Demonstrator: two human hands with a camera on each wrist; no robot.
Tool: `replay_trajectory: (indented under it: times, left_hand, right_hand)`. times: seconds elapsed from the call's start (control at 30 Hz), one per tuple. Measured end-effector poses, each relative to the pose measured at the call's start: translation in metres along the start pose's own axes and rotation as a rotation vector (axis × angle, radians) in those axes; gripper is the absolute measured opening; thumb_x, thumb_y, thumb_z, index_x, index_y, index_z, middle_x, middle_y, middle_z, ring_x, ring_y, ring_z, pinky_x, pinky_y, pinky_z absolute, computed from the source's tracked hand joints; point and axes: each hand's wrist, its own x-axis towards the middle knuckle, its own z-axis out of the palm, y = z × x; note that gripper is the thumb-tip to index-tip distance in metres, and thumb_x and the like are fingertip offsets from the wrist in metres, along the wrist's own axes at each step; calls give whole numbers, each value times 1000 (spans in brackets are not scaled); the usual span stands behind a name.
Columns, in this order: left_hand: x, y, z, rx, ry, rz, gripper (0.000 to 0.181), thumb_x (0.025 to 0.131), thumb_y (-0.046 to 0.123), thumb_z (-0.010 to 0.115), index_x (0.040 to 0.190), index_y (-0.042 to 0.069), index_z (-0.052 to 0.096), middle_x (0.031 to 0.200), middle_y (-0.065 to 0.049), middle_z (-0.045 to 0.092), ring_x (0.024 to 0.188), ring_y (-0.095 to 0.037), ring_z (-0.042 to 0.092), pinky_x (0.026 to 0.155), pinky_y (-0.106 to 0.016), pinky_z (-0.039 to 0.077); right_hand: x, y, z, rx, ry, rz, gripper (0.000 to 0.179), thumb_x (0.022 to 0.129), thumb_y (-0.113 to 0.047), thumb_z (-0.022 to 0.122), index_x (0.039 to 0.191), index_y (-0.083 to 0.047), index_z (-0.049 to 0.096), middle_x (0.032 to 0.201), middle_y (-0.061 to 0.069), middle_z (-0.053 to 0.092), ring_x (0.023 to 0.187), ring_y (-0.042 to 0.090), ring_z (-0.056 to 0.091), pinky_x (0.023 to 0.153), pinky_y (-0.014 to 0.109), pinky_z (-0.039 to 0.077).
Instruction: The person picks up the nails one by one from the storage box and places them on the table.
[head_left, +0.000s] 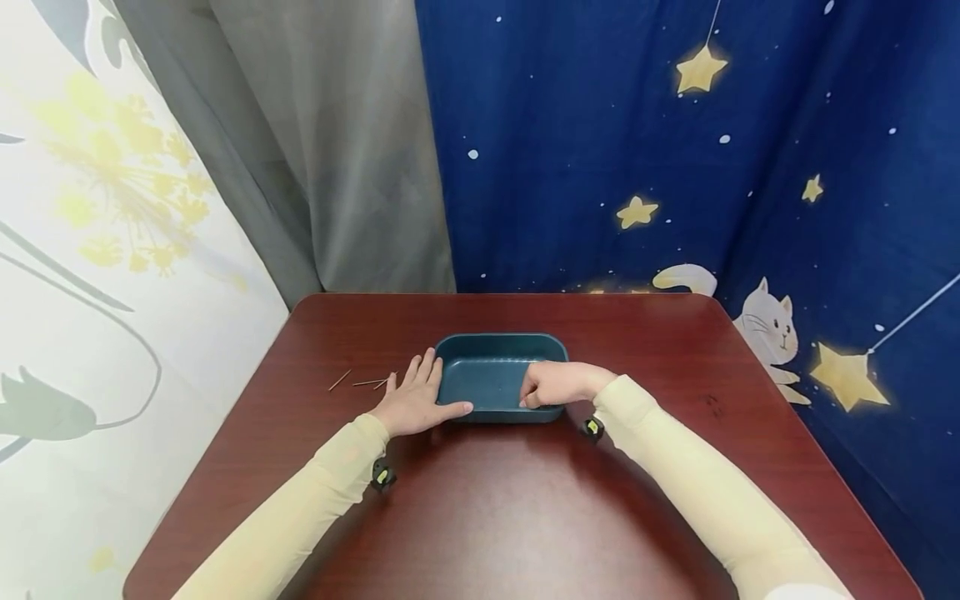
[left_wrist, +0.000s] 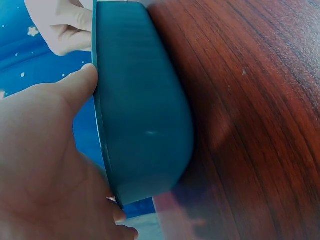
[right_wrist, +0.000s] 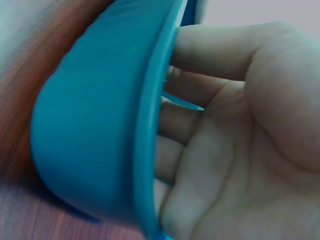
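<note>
A dark teal rectangular basin (head_left: 480, 379) stands on the reddish-brown table. At its left end my left hand (head_left: 412, 402) rests with the fingers straight and spread, the thumb over the near rim; the left wrist view shows that thumb (left_wrist: 82, 82) on the basin's edge. My right hand (head_left: 562, 383) reaches over the right end, its bent fingers (right_wrist: 172, 120) down inside the basin. The basin's wall covers the fingertips in the right wrist view, and I cannot tell whether they pinch anything. Several thin metal sticks, like nails (head_left: 369, 382), lie left of my left hand.
The wooden table (head_left: 495, 508) has rounded far corners. Behind it hang a grey curtain (head_left: 360, 150) and a blue curtain (head_left: 570, 142) with stars. A pale printed curtain (head_left: 112, 250) hangs at the left. Each wrist wears a small dark camera.
</note>
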Motion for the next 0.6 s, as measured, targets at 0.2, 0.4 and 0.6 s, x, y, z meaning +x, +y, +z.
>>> replay_trajectory:
  times: [0.2,0.4,0.6]
  left_hand:
    - [0,1,0,3,-18,-8,121,80,88,45,161,3,14,168,-14,2,153,-38,5,112,-71,6]
    - [-1,2,1,-13,-32,10,117,82,85,48,161,4,15,168,-13,2,153,-38,4,113,-70,5]
    - [2,1,-4,6,-11,14,117,84,83,48,160,1,16,168,-16,3,152,-39,6,112,-71,8]
  right_hand:
    - [10,7,-3,0,-41,77,22,88,0,64,72,-10,76,52,-11,43,50,5,37,56,24,38]
    - [13,15,3,-48,-106,35,30,89,-1,58,63,-15,61,56,-12,39,53,6,33,55,25,33]
    - [9,6,-6,-119,37,35,21,90,-6,64,86,-20,79,82,-13,69,71,6,59,71,29,51]
